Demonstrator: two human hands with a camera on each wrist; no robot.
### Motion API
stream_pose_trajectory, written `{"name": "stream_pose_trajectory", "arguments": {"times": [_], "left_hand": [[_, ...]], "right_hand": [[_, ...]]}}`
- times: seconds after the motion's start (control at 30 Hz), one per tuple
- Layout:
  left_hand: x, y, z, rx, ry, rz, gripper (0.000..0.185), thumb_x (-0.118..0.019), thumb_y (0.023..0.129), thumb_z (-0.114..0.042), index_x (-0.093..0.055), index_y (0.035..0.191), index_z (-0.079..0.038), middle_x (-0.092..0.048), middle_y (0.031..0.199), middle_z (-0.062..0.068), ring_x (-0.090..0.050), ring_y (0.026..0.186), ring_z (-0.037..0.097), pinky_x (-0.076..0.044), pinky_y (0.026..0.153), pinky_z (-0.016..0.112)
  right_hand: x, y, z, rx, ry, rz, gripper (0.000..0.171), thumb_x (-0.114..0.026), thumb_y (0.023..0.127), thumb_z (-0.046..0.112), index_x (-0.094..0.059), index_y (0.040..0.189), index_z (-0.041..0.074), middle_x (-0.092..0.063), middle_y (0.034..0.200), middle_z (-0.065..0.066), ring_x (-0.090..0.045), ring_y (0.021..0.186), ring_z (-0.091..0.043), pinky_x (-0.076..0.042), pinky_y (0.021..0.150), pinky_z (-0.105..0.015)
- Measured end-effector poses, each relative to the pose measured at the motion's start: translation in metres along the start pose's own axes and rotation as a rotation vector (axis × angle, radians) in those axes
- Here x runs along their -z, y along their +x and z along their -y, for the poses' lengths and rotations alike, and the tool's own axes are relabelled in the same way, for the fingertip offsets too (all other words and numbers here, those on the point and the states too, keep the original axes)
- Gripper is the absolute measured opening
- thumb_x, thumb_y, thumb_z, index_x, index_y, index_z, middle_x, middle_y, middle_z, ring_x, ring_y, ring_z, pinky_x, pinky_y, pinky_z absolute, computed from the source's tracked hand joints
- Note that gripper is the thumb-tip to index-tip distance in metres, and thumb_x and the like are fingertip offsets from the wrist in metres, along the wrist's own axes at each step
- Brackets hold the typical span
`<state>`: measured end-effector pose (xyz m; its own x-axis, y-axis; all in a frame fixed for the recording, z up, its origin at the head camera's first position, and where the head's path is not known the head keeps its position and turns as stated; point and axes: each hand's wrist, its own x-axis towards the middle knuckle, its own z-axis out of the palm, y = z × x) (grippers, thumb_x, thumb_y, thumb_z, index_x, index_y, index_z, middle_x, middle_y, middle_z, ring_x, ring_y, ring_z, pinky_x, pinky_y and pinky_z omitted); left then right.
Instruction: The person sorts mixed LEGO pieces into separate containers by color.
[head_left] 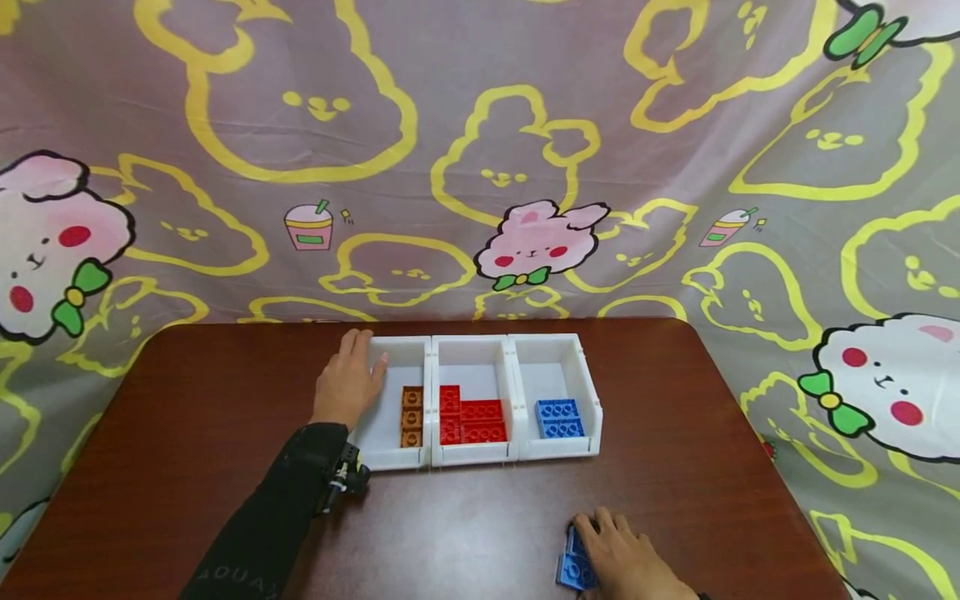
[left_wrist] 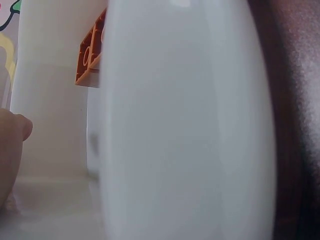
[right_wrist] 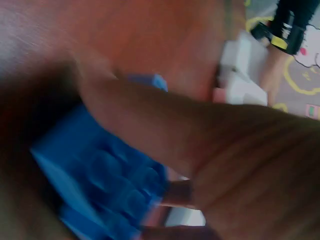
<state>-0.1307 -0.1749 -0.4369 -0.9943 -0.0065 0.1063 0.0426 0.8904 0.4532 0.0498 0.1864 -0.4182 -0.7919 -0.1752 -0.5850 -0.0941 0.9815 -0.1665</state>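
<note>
Three white bins stand side by side on the dark wooden table (head_left: 225,400). The left bin (head_left: 390,354) holds orange bricks (head_left: 412,415), the middle bin (head_left: 472,358) red bricks (head_left: 468,418), the right bin (head_left: 558,354) blue bricks (head_left: 558,417). My left hand (head_left: 360,358) rests with straight fingers on the left bin's outer wall, thumb at the rim. In the left wrist view that white wall (left_wrist: 185,125) fills the frame, with an orange brick (left_wrist: 90,55) behind it. At the near edge my right hand (head_left: 600,533) grips a blue brick (head_left: 573,571); my thumb (right_wrist: 150,125) lies across the blue brick (right_wrist: 100,185).
A patterned cloth (head_left: 480,167) with cartoon rabbits hangs behind the table and drapes down both sides. The table's rounded far corners and near edge are in view. A wrist camera (head_left: 347,477) sits on my left black sleeve.
</note>
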Motion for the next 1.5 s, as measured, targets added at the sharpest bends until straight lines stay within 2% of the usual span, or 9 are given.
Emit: {"name": "stream_pose_trajectory", "arguments": {"times": [0.27, 0.4, 0.57, 0.67, 0.77, 0.87, 0.97, 1.23, 1.5], "left_hand": [[0.002, 0.000, 0.000, 0.023, 0.002, 0.017, 0.058, -0.055, 0.108, -0.029, -0.037, 0.154, 0.003, -0.038, 0.157, 0.027, -0.060, 0.119, 0.051, -0.052, 0.095, 0.064], [0.001, 0.000, -0.002, 0.028, -0.001, 0.025, 0.058, -0.056, 0.108, -0.028, -0.037, 0.154, 0.002, -0.038, 0.157, 0.026, -0.060, 0.119, 0.051, -0.051, 0.095, 0.064], [0.002, 0.002, -0.005, 0.024, -0.002, 0.029, 0.058, -0.056, 0.108, -0.029, -0.037, 0.154, 0.002, -0.037, 0.158, 0.026, -0.060, 0.120, 0.050, -0.051, 0.096, 0.063], [0.002, 0.004, -0.005, 0.026, 0.000, 0.028, 0.059, -0.056, 0.108, -0.029, -0.037, 0.155, 0.002, -0.037, 0.158, 0.026, -0.059, 0.121, 0.050, -0.051, 0.098, 0.063], [0.003, 0.006, -0.004, 0.022, 0.009, 0.021, 0.059, -0.056, 0.108, -0.029, -0.037, 0.154, 0.002, -0.038, 0.158, 0.026, -0.060, 0.120, 0.049, -0.051, 0.097, 0.063], [0.004, 0.005, 0.000, 0.009, 0.021, 0.006, 0.059, -0.056, 0.108, -0.030, -0.038, 0.154, 0.003, -0.039, 0.156, 0.026, -0.061, 0.118, 0.049, -0.052, 0.095, 0.062], [0.004, 0.003, 0.004, 0.005, 0.022, -0.002, 0.059, -0.056, 0.108, -0.029, -0.038, 0.154, 0.003, -0.039, 0.156, 0.026, -0.061, 0.117, 0.049, -0.052, 0.094, 0.063], [0.002, -0.003, 0.001, 0.012, 0.008, 0.026, 0.058, -0.054, 0.109, -0.029, -0.037, 0.154, 0.002, -0.037, 0.158, 0.026, -0.061, 0.117, 0.050, -0.052, 0.094, 0.063], [0.000, -0.003, -0.002, -0.023, 0.002, -0.021, 0.056, -0.057, 0.108, -0.028, -0.041, 0.152, 0.003, -0.042, 0.154, 0.026, -0.063, 0.110, 0.049, -0.053, 0.089, 0.062]], "right_hand": [[0.006, 0.017, 0.003, 0.210, 0.121, -0.030, 0.072, -0.091, 0.080, 0.033, -0.057, 0.142, 0.023, -0.052, 0.114, -0.006, -0.051, 0.100, -0.025, -0.058, 0.087, -0.053], [0.009, 0.021, 0.006, 0.281, 0.155, -0.044, 0.059, -0.089, 0.081, 0.036, -0.065, 0.135, 0.034, -0.049, 0.116, -0.006, -0.048, 0.102, -0.025, -0.060, 0.084, -0.051], [0.013, 0.021, 0.007, 0.324, 0.174, -0.095, 0.049, -0.079, 0.085, 0.055, -0.071, 0.123, 0.026, -0.048, 0.111, -0.002, -0.046, 0.100, -0.021, -0.055, 0.080, -0.040], [0.019, 0.022, 0.006, 0.387, 0.164, -0.206, 0.038, -0.075, 0.091, 0.049, -0.072, 0.120, 0.024, -0.048, 0.105, 0.001, -0.045, 0.096, -0.017, -0.048, 0.075, -0.033], [0.037, 0.024, 0.007, 0.436, 0.080, -0.407, 0.024, -0.078, 0.094, 0.022, -0.072, 0.117, 0.021, -0.054, 0.103, -0.002, -0.051, 0.094, -0.019, -0.052, 0.075, -0.034], [0.064, 0.033, 0.010, 0.427, -0.013, -0.596, 0.036, -0.082, 0.087, 0.002, -0.072, 0.118, 0.017, -0.060, 0.107, -0.011, -0.060, 0.097, -0.026, -0.058, 0.080, -0.044], [0.087, 0.056, 0.012, 0.426, -0.070, -0.724, 0.041, -0.084, 0.085, 0.001, -0.071, 0.121, 0.015, -0.064, 0.110, -0.018, -0.064, 0.101, -0.035, -0.056, 0.084, -0.051], [0.102, 0.122, 0.003, 0.470, -0.153, -0.678, 0.030, -0.078, 0.090, 0.005, -0.069, 0.119, 0.010, -0.069, 0.103, -0.015, -0.068, 0.101, -0.031, -0.051, 0.096, -0.062], [0.096, 0.136, -0.002, 0.466, -0.167, -0.582, 0.013, -0.064, 0.098, -0.001, -0.074, 0.103, 0.005, -0.074, 0.099, -0.015, -0.073, 0.098, -0.033, -0.051, 0.096, -0.066]]}}
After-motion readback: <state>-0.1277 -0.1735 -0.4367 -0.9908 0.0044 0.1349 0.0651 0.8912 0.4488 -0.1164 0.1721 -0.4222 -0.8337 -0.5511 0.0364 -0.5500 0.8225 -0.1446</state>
